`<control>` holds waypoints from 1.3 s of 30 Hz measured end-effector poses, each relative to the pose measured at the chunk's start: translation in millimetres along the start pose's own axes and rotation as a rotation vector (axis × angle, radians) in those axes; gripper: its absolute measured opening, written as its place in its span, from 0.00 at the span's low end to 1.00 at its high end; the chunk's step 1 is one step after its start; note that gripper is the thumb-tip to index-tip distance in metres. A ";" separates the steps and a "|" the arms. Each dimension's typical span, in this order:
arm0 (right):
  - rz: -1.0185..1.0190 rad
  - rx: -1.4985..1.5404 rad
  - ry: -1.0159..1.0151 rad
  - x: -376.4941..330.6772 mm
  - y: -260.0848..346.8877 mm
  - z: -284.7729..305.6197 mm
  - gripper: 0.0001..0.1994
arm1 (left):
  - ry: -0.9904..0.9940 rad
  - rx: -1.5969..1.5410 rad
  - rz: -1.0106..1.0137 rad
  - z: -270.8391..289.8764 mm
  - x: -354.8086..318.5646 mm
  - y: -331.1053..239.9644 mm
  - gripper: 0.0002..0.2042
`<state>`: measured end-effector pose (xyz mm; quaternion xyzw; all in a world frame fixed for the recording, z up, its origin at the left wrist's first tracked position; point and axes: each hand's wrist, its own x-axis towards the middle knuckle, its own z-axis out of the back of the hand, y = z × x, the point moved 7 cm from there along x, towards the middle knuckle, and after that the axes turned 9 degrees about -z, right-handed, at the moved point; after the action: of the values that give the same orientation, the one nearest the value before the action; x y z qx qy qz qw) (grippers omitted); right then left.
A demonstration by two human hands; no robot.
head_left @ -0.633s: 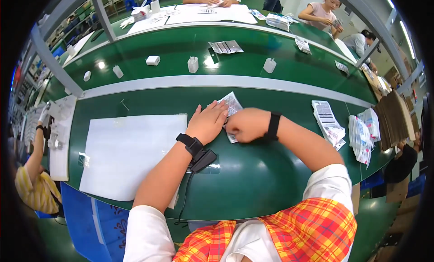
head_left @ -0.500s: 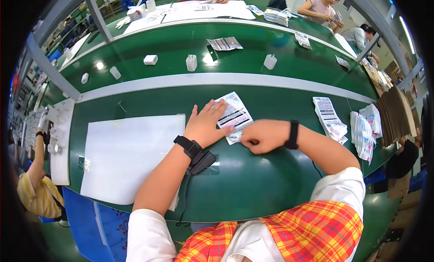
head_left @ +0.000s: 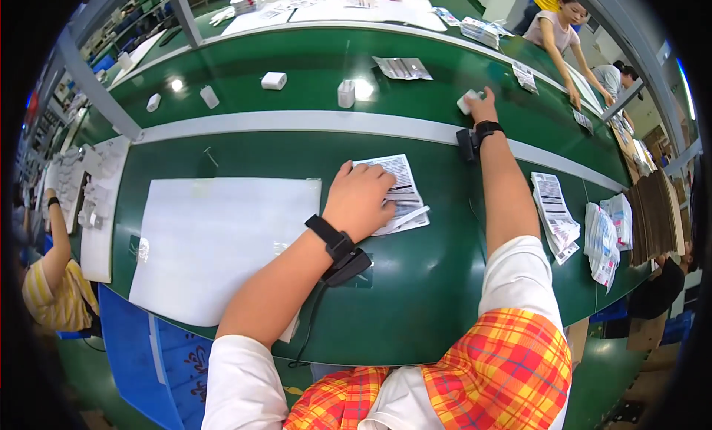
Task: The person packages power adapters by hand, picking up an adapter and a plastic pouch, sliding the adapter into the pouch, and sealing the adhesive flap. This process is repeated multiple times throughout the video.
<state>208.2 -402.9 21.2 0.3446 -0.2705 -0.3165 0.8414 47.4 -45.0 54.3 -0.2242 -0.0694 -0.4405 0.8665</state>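
Observation:
Beyond the grey rail, my right hand [head_left: 482, 107] reaches over the green belt, its fingers closed on a small white block-shaped piece like a charger [head_left: 466, 102]. My left hand [head_left: 362, 198] is on a flat printed plastic bag [head_left: 403, 179] on the table, thumb and fingers gripping its near part. A pale strip, perhaps a folded edge, crosses the bag beside the thumb; what lies beneath the hand is hidden. Similar white pieces stand apart on the belt, one of them a white block [head_left: 346, 94] nearest the middle. A silvery bag [head_left: 402, 68] lies beyond it.
White sheet [head_left: 222, 244] covers the table's left part. At right are a stack of printed bags [head_left: 550, 207], filled white bags [head_left: 602, 237] and brown cardboard [head_left: 656, 218]. The raised grey rail [head_left: 297, 121] edges the belt. Other people work across and at left.
My right hand has left the printed bag, reached forward right across the rail and taken a white piece. My left hand stays on the bag. Across the belt, a person has reached down toward a bag.

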 end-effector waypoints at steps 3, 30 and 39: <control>-0.427 0.972 0.532 -66.3 54.9 -15.0 0.34 | -0.079 -0.015 0.055 5.3 -11.3 9.1 0.13; 0.288 0.057 1.032 -275.2 81.0 66.4 0.29 | 0.148 0.207 -0.038 -8.9 -3.6 -12.1 0.19; 0.693 0.155 0.690 -284.7 71.3 88.8 0.25 | 0.166 0.036 0.192 -27.3 2.7 -0.7 0.21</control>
<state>-12.9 -194.3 62.0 0.3805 -0.0976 0.1356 0.9096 46.3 -59.6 31.2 -0.1773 0.0163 -0.3714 0.9112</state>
